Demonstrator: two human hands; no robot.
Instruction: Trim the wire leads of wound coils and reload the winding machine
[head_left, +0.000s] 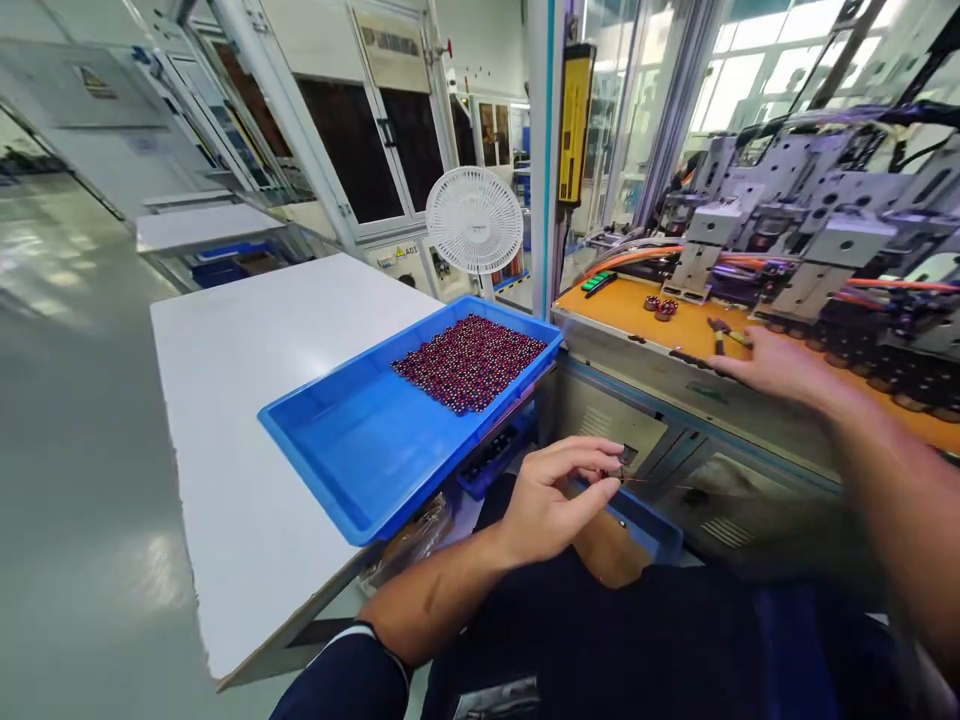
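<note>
While my L hand (551,500) pinches a small dark part (613,475) btwn thumb & fingertips, my R hand (787,368) is at the handles of the yellow-and-black pliers (720,328) on the orange bench top (626,308); it's blurry, so can't tell if it grips them. A thin line, prob. wire (643,481), trails right from the part. To do this well, I'd keep the L pinch light but steady so nothing snags or kinks, & take the pliers squarely by both handles. Position-wise: part's at the L fingertips, right of the blue tray (330,440) w/ its heap of tiny dark-red pieces (472,360); pliers lie far right of the L hand, at the R fingertips.
</note>
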